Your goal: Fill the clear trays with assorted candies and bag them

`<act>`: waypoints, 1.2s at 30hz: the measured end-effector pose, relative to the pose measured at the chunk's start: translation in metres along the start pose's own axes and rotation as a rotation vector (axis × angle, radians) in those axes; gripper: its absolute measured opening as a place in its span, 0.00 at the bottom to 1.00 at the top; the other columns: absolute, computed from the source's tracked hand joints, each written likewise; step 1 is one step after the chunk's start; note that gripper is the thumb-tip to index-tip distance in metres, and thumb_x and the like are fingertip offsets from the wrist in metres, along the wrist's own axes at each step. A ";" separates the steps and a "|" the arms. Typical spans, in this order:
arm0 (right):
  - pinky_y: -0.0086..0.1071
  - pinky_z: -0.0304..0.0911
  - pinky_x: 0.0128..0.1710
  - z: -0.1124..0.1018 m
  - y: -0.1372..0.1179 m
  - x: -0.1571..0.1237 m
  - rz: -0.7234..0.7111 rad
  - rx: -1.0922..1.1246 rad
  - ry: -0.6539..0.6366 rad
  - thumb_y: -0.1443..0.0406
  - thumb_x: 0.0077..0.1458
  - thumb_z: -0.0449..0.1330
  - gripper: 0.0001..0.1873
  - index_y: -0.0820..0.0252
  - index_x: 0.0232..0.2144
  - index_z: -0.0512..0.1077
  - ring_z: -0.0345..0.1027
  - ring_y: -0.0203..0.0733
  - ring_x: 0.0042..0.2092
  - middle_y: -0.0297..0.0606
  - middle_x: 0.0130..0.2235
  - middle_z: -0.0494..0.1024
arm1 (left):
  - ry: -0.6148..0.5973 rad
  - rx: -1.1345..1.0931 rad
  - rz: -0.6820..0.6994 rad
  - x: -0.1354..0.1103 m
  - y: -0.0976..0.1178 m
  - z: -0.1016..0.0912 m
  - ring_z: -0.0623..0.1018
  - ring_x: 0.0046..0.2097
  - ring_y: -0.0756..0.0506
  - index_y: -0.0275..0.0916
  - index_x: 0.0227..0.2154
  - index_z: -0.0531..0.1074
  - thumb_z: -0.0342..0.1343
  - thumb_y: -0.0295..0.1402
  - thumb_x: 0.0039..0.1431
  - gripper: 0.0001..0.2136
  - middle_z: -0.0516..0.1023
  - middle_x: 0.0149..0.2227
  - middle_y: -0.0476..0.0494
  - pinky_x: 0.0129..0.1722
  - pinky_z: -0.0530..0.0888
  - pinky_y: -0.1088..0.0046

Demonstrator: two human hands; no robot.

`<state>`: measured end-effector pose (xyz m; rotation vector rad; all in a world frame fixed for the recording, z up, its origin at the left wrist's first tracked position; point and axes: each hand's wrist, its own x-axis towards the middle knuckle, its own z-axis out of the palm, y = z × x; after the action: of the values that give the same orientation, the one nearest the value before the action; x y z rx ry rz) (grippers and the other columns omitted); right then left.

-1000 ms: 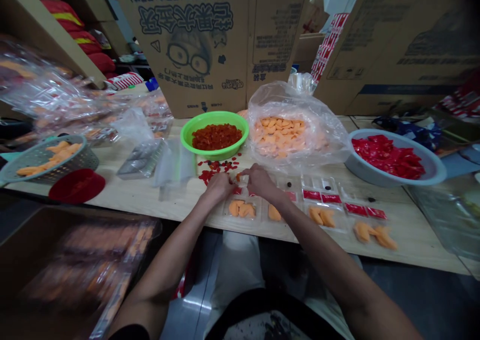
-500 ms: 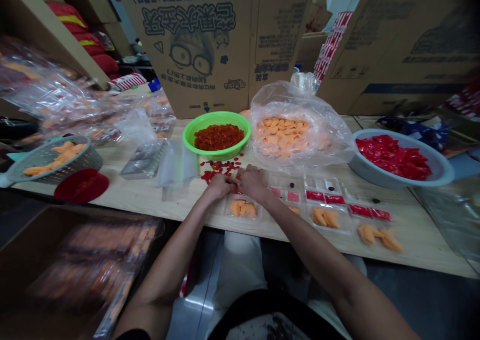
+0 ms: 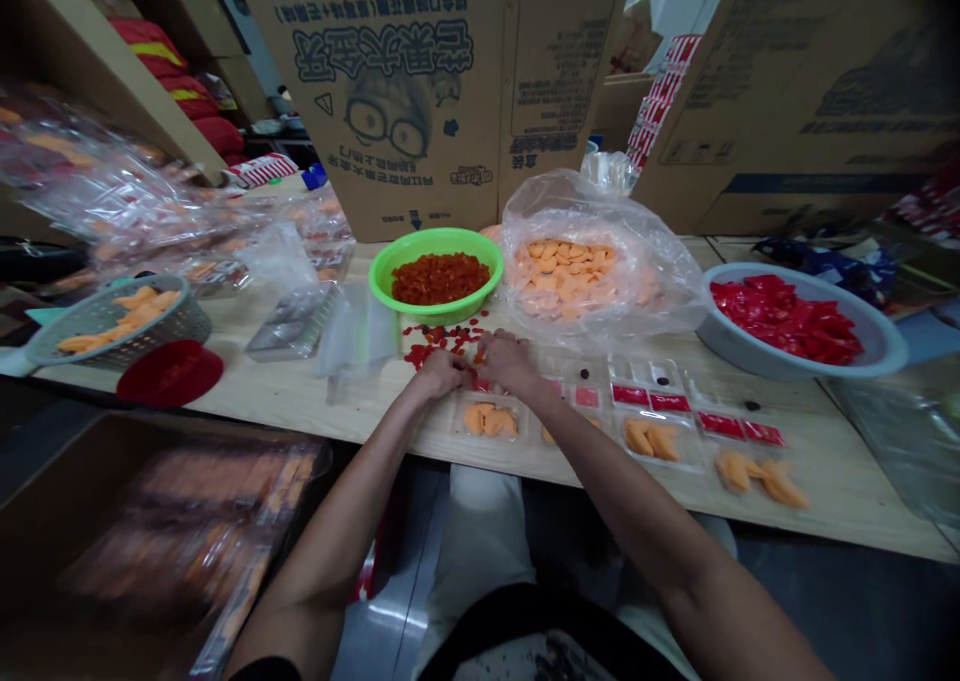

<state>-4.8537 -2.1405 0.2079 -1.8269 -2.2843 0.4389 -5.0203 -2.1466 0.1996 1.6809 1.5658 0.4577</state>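
My left hand (image 3: 442, 373) and my right hand (image 3: 506, 364) are close together over the far compartments of a clear plastic tray (image 3: 459, 423). The fingers of both are bent and closed; what lies between them is too small to make out. Two orange curved candies (image 3: 491, 420) sit in this tray's near compartment, and part of a red packet shows below my fingers. Just beyond my left hand, small red pieces (image 3: 421, 353) and dark ones lie loose on the table. More trays to the right hold red packets (image 3: 669, 401), orange candies (image 3: 651, 437) and dark round pieces (image 3: 662, 379).
Behind my hands stand a green bowl (image 3: 381, 291) of red-orange pieces and a clear bag (image 3: 667, 291) of orange candies. A blue-grey basin (image 3: 795, 356) with red packets is at right. Left are a basket (image 3: 172, 326), a red dish (image 3: 169, 386) and an open carton (image 3: 60, 461).
The view has shifted slightly, so the table's things sit a little lower and further right. Both hands stay at the same tray, with little visible movement of the fingers.
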 end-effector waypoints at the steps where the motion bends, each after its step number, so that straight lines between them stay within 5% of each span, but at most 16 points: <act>1: 0.42 0.58 0.50 -0.002 0.005 0.000 0.039 0.056 0.019 0.67 0.49 0.60 0.21 0.56 0.48 0.71 0.67 0.50 0.52 0.44 0.50 0.74 | 0.021 0.011 0.000 0.000 0.003 -0.001 0.72 0.28 0.48 0.34 0.27 0.80 0.58 0.30 0.42 0.09 0.76 0.23 0.50 0.29 0.66 0.75; 5: 0.36 0.60 0.45 -0.011 0.026 0.000 0.155 0.213 0.114 0.73 0.48 0.55 0.22 0.55 0.47 0.72 0.71 0.45 0.48 0.39 0.45 0.77 | 0.144 0.147 0.082 0.007 0.024 0.003 0.75 0.31 0.47 0.34 0.29 0.81 0.59 0.33 0.50 0.09 0.80 0.27 0.46 0.31 0.67 0.74; 10: 0.36 0.61 0.46 -0.018 0.044 -0.009 0.182 0.236 0.134 0.73 0.48 0.54 0.20 0.55 0.44 0.75 0.72 0.46 0.46 0.38 0.42 0.79 | 0.014 0.359 0.140 0.028 0.049 0.013 0.76 0.33 0.44 0.33 0.32 0.81 0.63 0.35 0.50 0.10 0.81 0.30 0.41 0.33 0.68 0.72; 15: 0.34 0.62 0.45 -0.017 0.055 -0.013 0.195 0.252 0.117 0.74 0.48 0.53 0.23 0.57 0.45 0.76 0.73 0.44 0.46 0.38 0.41 0.80 | -0.004 0.165 0.173 0.045 0.057 0.016 0.76 0.34 0.48 0.32 0.39 0.80 0.49 0.25 0.56 0.15 0.81 0.34 0.44 0.36 0.71 0.75; 20: 0.31 0.63 0.43 -0.016 0.057 -0.011 0.173 0.250 0.098 0.73 0.51 0.52 0.21 0.57 0.45 0.76 0.74 0.42 0.44 0.36 0.40 0.81 | 0.040 -0.047 0.198 0.057 0.056 0.026 0.76 0.37 0.48 0.30 0.40 0.79 0.51 0.23 0.51 0.16 0.81 0.37 0.43 0.43 0.73 0.73; 27: 0.32 0.63 0.46 -0.017 0.061 -0.009 0.146 0.182 0.048 0.75 0.50 0.52 0.23 0.59 0.47 0.75 0.72 0.42 0.48 0.40 0.46 0.79 | 0.119 -0.271 0.160 0.057 0.042 0.020 0.75 0.33 0.50 0.32 0.44 0.77 0.51 0.25 0.56 0.15 0.80 0.36 0.43 0.37 0.73 0.75; 32: 0.39 0.62 0.49 -0.019 0.050 -0.008 0.076 0.082 -0.020 0.72 0.48 0.57 0.25 0.55 0.49 0.73 0.70 0.49 0.51 0.43 0.50 0.76 | 0.187 0.023 0.153 0.037 0.034 -0.008 0.76 0.35 0.47 0.33 0.36 0.79 0.56 0.31 0.57 0.09 0.81 0.34 0.43 0.39 0.71 0.73; 36: 0.45 0.60 0.51 -0.014 0.027 -0.003 0.019 0.023 -0.053 0.66 0.52 0.58 0.20 0.55 0.48 0.73 0.69 0.53 0.52 0.46 0.50 0.75 | 0.193 0.344 0.137 0.029 0.034 -0.011 0.77 0.35 0.43 0.35 0.34 0.82 0.59 0.33 0.56 0.09 0.83 0.33 0.40 0.39 0.69 0.70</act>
<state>-4.8241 -2.1364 0.2121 -1.8488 -2.2875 0.5202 -4.9998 -2.1137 0.2244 2.0663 1.7509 0.4502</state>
